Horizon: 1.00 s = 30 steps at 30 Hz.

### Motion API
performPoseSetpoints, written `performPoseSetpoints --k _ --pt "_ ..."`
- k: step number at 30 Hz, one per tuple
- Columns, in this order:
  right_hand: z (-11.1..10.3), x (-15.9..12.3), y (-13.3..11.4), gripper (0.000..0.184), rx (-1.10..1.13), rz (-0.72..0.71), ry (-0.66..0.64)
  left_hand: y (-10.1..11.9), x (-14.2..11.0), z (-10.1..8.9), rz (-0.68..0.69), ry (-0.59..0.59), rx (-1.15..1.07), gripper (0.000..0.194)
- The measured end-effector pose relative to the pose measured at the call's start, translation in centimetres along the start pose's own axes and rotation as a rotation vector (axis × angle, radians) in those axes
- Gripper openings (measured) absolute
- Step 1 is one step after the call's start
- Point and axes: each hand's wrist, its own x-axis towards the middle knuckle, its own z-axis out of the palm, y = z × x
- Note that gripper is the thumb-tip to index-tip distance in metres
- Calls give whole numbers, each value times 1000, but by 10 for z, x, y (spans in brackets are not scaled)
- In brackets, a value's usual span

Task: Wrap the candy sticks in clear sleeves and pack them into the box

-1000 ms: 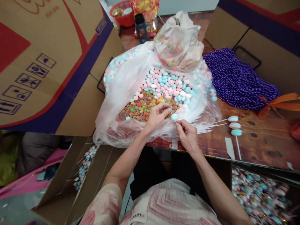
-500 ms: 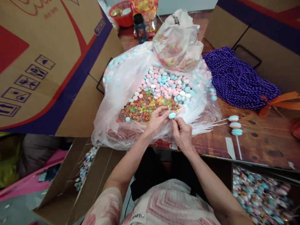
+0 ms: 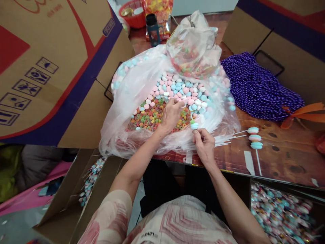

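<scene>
In the head view my right hand (image 3: 205, 144) pinches the lower end of a candy stick below the heap. A blue-and-white candy disc (image 3: 194, 126) is threaded on that stick, with a green ring just above it. My left hand (image 3: 172, 114) is over the heap, fingers apart, its fingertips touching or just above the pink discs. Under and beside it lie small gummy rings (image 3: 148, 117) in red, green, yellow and orange. Farther back are pink, white and blue candy discs (image 3: 177, 88). All of these rest on a spread clear plastic bag (image 3: 122, 128).
White sticks (image 3: 223, 140) lie right of the heap, near a finished-looking candy skewer (image 3: 254, 138). A purple beaded bundle (image 3: 259, 89) is beyond. Large cartons (image 3: 83, 84) flank the table. A knotted bag (image 3: 194, 47), a bottle (image 3: 153, 30) and a red basket (image 3: 138, 21) stand behind.
My left hand has let go of the stick and moved up and away to the pink discs. My right hand has shifted slightly right and down, still holding the stick.
</scene>
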Motion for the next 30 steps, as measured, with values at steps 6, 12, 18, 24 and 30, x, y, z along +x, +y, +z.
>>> performPoseSetpoints --k 6,12,18,24,30 --pt "3 -3 2 30 18 -6 -26 -9 1 4 5 6 110 28" --pt "3 -3 2 29 23 -6 -43 -12 0 4 -17 64 -23 13" --pt "3 -3 0 28 5 1 -53 -20 11 0 -209 26 -302 3" --pt "3 -3 1 29 -22 7 -55 -12 16 3 -87 66 -69 7" --pt "3 -3 2 27 -18 -1 -69 -17 11 14 53 50 9 23"
